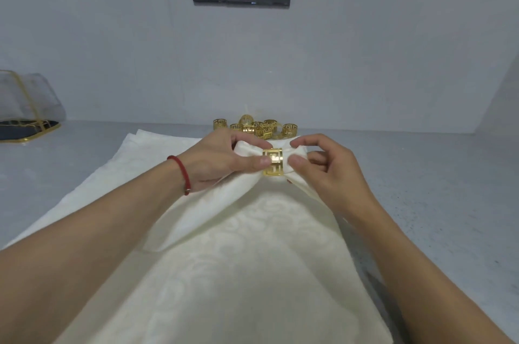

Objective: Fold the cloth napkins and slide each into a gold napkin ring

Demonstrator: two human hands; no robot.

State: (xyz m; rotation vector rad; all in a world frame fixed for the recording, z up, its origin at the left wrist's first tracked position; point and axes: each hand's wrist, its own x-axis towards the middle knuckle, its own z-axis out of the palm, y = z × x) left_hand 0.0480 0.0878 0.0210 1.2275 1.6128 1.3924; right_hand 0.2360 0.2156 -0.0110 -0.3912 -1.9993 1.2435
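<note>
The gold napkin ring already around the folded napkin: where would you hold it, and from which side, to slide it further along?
Pinch the gold napkin ring across its flat fretwork band, thumb on the near face and a finger behind, coming from the left. The left hand already has its thumb on that edge, and the napkin bunches narrow through it, while the right hand pinches the cloth on the other side.

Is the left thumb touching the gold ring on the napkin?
Touching. The head view shows the left hand's thumb tip pressed on the left edge of the gold ring around the napkin.
</note>
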